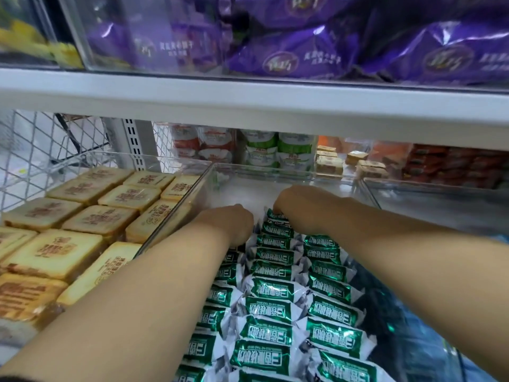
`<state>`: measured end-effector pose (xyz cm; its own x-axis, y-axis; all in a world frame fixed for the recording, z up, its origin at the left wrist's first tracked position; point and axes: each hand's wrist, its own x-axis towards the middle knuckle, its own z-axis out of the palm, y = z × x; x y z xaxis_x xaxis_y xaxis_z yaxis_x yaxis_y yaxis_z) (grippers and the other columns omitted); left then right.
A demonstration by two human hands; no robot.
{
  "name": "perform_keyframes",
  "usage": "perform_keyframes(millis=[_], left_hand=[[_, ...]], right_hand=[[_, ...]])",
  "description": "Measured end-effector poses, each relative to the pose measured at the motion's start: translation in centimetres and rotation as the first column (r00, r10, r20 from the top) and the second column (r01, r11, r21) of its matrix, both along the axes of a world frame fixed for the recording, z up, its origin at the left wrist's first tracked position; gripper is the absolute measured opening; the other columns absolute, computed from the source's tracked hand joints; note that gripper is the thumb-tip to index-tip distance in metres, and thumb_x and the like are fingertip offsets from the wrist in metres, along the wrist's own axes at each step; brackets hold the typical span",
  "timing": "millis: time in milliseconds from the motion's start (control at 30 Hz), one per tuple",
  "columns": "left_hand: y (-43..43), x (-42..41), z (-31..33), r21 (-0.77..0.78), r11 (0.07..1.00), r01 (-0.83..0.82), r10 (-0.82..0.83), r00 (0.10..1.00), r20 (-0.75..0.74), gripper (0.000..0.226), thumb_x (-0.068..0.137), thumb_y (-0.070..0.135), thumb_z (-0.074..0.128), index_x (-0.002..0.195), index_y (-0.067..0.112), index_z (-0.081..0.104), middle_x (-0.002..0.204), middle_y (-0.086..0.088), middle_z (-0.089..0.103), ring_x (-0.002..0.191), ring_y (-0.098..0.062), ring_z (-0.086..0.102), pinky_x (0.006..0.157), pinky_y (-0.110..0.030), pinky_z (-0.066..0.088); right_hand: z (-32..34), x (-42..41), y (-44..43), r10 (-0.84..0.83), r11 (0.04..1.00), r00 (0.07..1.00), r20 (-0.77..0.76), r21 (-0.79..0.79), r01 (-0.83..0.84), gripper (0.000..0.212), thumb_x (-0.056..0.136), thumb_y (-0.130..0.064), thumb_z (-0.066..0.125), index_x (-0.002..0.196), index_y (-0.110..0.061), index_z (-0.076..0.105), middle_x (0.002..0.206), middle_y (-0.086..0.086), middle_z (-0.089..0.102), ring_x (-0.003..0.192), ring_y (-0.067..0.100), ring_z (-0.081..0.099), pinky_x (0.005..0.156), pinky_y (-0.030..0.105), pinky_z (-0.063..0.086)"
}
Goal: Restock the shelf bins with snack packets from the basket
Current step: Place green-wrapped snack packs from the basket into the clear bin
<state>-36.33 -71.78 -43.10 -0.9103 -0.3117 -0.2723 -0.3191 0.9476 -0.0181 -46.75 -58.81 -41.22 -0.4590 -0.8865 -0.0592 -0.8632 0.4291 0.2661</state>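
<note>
Green packets [268,330] lie beneath left hand [234,224] and right hand [289,201].

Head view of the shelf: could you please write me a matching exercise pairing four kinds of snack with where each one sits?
Things:
1. purple packets
2. green-and-white packets
3. tan square packets
4. small yellow blocks

Places:
A. inside the middle clear bin
B. far back of the lower level, beyond the bin
C. on the upper shelf
D. left of the middle clear bin

Pairs: 1-C, 2-A, 3-D, 4-B.
</note>
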Motion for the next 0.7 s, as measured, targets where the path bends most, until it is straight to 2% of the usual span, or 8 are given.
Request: perform_keyframes(millis=[133, 267, 367, 433, 500, 567, 633, 700], left_hand=[[0.3, 0.4, 1.0, -0.089, 0.996, 0.019, -0.017, 1.000, 0.023, 0.025, 0.096, 0.000, 0.042, 0.117, 0.007, 0.054, 0.119, -0.009, 0.035, 0.076, -0.024, 0.044, 0.078, -0.042, 0.045], [0.3, 1.4, 2.0, -0.141, 0.988, 0.063, -0.074, 0.994, -0.077, 0.043, 0.092, -0.010, 0.042, 0.128, 0.010, 0.053, 0.120, -0.007, 0.048, 0.095, -0.023, 0.052, 0.071, -0.030, 0.040], [0.9, 2.7, 2.5, -0.177, 0.982, 0.065, -0.086, 0.990, -0.112, 0.043, 0.092, -0.012, 0.039, 0.128, 0.009, 0.050, 0.098, -0.005, 0.048, 0.081, -0.021, 0.048, 0.056, -0.026, 0.033], [1.3, 3.3, 2.5, -0.183, 0.981, 0.057, -0.078, 0.991, -0.108, 0.050, 0.093, -0.011, 0.037, 0.138, 0.010, 0.043, 0.110, -0.010, 0.055, 0.081, -0.021, 0.049, 0.054, -0.025, 0.033], [1.5, 3.5, 2.3, -0.179, 0.982, 0.063, -0.077, 0.994, -0.074, 0.062, 0.091, -0.013, 0.038, 0.148, 0.013, 0.037, 0.134, -0.012, 0.053, 0.102, -0.027, 0.058, 0.066, -0.026, 0.043], [1.5, 3.5, 2.0, -0.187, 0.979, 0.085, -0.090, 0.996, -0.021, 0.068, 0.091, -0.015, 0.040, 0.152, 0.015, 0.034, 0.143, -0.011, 0.049, 0.120, -0.028, 0.056, 0.080, -0.030, 0.049], [1.6, 3.4, 1.5, -0.218, 0.970, 0.108, -0.105, 0.994, 0.025, 0.066, 0.092, -0.013, 0.041, 0.152, 0.015, 0.036, 0.141, -0.009, 0.051, 0.121, -0.028, 0.056, 0.087, -0.032, 0.051], [2.0, 3.4, 0.9, -0.248, 0.963, 0.110, -0.103, 0.994, 0.041, 0.063, 0.094, -0.010, 0.042, 0.152, 0.016, 0.036, 0.139, -0.009, 0.050, 0.119, -0.032, 0.056, 0.086, -0.035, 0.049]], right_hand=[[-0.2, -0.6, 0.1, -0.019, 1.000, 0.999, 0.031, -0.011, 0.020, 0.044, 0.079, 0.012, 0.054, 0.115, -0.009, 0.069, 0.115, 0.012, 0.065, 0.098, 0.029, 0.066, 0.082, 0.044, 0.059], [-0.6, -1.2, 0.0, -0.016, 1.000, 0.998, 0.062, -0.002, 0.016, 0.041, 0.079, 0.009, 0.054, 0.112, -0.009, 0.070, 0.113, 0.011, 0.067, 0.098, 0.029, 0.067, 0.082, 0.045, 0.059], [-1.0, -1.3, -0.1, -0.019, 1.000, 0.995, 0.103, 0.024, 0.016, 0.038, 0.080, 0.005, 0.054, 0.111, -0.011, 0.069, 0.112, 0.011, 0.067, 0.097, 0.028, 0.067, 0.082, 0.046, 0.059], [-1.0, -1.0, -0.3, -0.025, 0.997, 0.992, 0.123, 0.079, 0.015, 0.041, 0.082, 0.005, 0.053, 0.118, -0.009, 0.066, 0.119, 0.013, 0.066, 0.104, 0.029, 0.066, 0.087, 0.046, 0.058], [-0.8, -0.4, -0.4, -0.046, 0.989, 0.990, 0.135, 0.146, 0.026, 0.043, 0.085, 0.005, 0.052, 0.126, -0.007, 0.063, 0.119, 0.013, 0.065, 0.105, 0.028, 0.065, 0.083, 0.039, 0.058], [-0.6, 0.2, -0.4, -0.057, 0.978, 0.990, 0.130, 0.205, 0.030, 0.047, 0.088, 0.005, 0.051, 0.132, -0.009, 0.059, 0.109, 0.008, 0.063, 0.091, 0.025, 0.064, 0.064, 0.031, 0.052], [-0.8, 0.3, -0.3, -0.050, 0.973, 0.993, 0.105, 0.231, 0.024, 0.046, 0.089, 0.005, 0.051, 0.131, -0.012, 0.060, 0.102, 0.004, 0.057, 0.078, 0.022, 0.059, 0.056, 0.029, 0.042], [-1.1, 0.2, -0.2, -0.047, 0.969, 0.997, 0.065, 0.243, 0.030, 0.043, 0.091, 0.002, 0.051, 0.131, -0.013, 0.059, 0.113, 0.006, 0.052, 0.087, 0.024, 0.061, 0.061, 0.031, 0.043]])
